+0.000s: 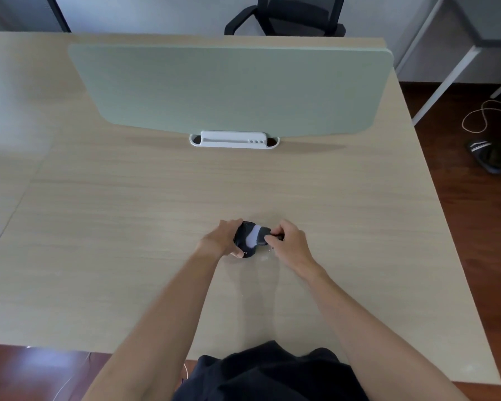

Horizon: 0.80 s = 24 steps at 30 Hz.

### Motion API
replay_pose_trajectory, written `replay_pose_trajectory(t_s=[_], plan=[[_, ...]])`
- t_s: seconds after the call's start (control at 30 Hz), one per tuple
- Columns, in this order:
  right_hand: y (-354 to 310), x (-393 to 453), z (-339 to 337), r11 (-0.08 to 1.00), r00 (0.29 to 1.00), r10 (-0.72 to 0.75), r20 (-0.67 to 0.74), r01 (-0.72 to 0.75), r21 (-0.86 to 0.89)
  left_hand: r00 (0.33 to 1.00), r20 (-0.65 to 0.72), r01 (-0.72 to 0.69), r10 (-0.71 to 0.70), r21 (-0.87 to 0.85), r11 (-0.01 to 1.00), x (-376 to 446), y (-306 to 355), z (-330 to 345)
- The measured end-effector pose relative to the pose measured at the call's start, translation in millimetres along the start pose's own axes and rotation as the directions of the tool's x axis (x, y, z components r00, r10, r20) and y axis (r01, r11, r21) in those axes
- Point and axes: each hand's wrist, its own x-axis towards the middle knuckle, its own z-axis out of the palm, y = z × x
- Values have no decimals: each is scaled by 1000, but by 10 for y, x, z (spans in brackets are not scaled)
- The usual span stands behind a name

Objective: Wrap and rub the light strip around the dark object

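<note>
Hands are meeting near the middle of the bench (128,227), close to the person. The left hand (223,238) is holding a small dark round thing (245,241), with its fingers curled round the left edge. The round thing is lying on the bench between the two hands, and a pale grey band (253,237) is running across its top. The right hand (287,241) is touching the right side of the round thing, and its fingers are pinching a small dark part (278,235) there. What that part is, I cannot tell.

Both bare arms are reaching out over the bench from the bottom of the view. Farther back, a pale green screen (232,88) is standing upright across the bench, and a white clip (233,139) is holding it at the bottom. A black chair (284,18) is sitting behind the screen. On the brown floor to the right, a dark slipper (486,156) is lying near a looped cord (486,117).
</note>
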Motion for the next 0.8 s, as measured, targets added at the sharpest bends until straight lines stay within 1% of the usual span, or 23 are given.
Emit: replay_pose_trajectory(t_s=[0.07, 0.13, 0.2, 0.27, 0.33, 0.37, 0.43, 0.47, 0.53, 0.57, 0.67, 0.73, 0.8], plan=[[7, 8, 41, 996, 999, -38, 33, 41, -82, 1000, -6, 9, -9, -25, 1000, 2, 9, -1], [22, 34, 45, 973, 995, -26, 98, 47, -224, 1000, 2, 29, -29, -50, 998, -10, 31, 3], [-15, 93, 4, 947, 994, -5, 111, 41, -318, 998, 10, 69, -68, -54, 996, -57, 73, 13], [-91, 163, -42, 955, 999, -18, 36, 28, -294, 994, -2, 113, -113, -68, 991, -100, 105, 46], [-187, 223, -50, 983, 997, -53, -62, 42, -177, 989, -27, 141, -146, -131, 981, -127, 132, 78], [-235, 241, -38, 993, 995, -59, -82, 51, -104, 987, -44, 142, -151, -164, 976, -127, 139, 90], [-294, 265, 7, 998, 997, -57, -42, 57, -8, 984, -66, 147, -165, -218, 965, -121, 162, 105], [-294, 278, 35, 998, 998, -64, 1, 64, -17, 981, -77, 157, -180, -235, 959, -117, 178, 107], [-247, 286, 59, 990, 996, -76, 50, 81, -113, 974, -79, 187, -213, -250, 950, -125, 217, 109], [-201, 301, 50, 983, 996, -76, 39, 81, -166, 972, -86, 194, -220, -240, 951, -127, 236, 109], [-108, 324, -41, 961, 997, -60, -49, 44, -271, 967, -111, 203, -229, -203, 958, -150, 279, 90], [-113, 339, -77, 964, 992, -89, -90, 63, -259, 963, -119, 215, -244, -211, 953, -144, 283, 74], [-179, 331, -45, 978, 986, -128, -111, 107, -177, 961, -112, 222, -252, -228, 948, -143, 278, 68]])
